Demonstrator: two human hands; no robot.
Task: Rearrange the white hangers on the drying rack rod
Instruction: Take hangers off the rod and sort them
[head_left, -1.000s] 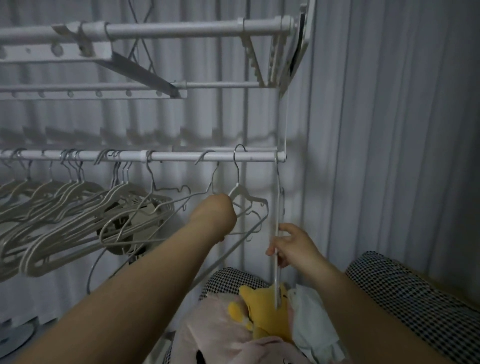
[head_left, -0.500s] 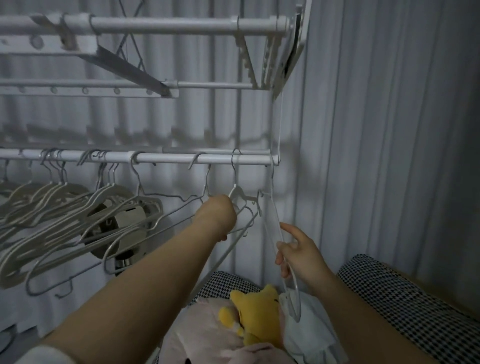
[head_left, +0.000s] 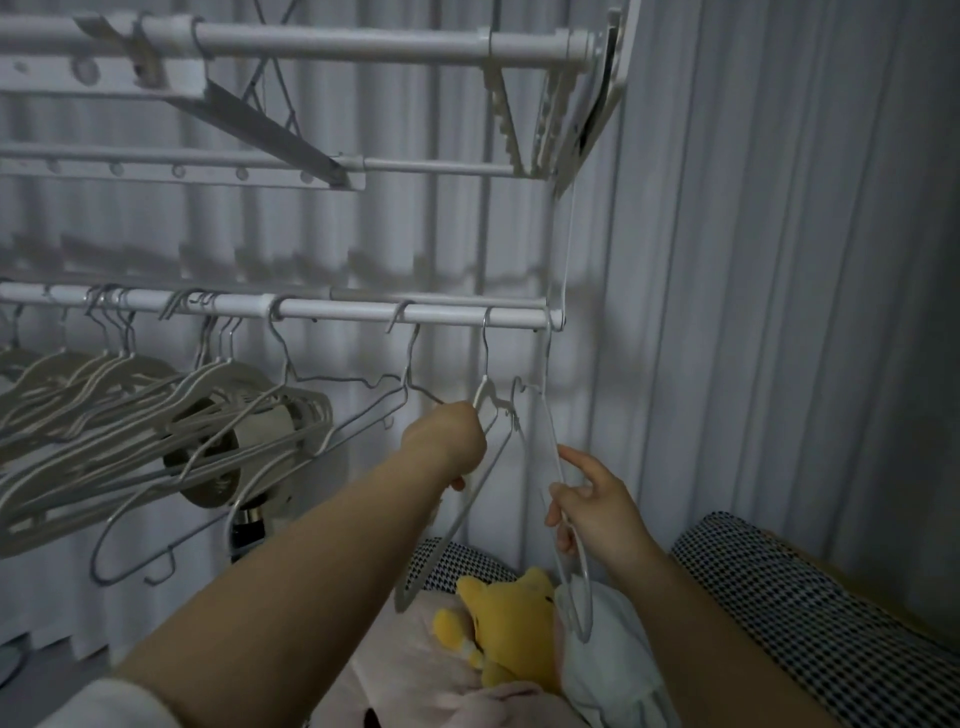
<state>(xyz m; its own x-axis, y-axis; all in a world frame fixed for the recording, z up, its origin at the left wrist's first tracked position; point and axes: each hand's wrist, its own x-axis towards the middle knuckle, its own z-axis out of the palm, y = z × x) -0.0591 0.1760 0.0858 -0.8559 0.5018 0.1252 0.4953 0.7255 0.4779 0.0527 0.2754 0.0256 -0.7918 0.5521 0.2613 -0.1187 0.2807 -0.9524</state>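
Below the rod (head_left: 353, 310), the left hand (head_left: 447, 441) is fisted round a white hanger (head_left: 487, 387); at the rod's right end, the right hand (head_left: 592, 512) pinches the end hanger (head_left: 548, 436), forefinger straight.

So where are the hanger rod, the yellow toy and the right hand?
hanger rod (head_left: 337, 310): head camera view, bare stretch between two hooks.
yellow toy (head_left: 506, 613): head camera view, on its head.
right hand (head_left: 597, 512): head camera view, back of the hand.
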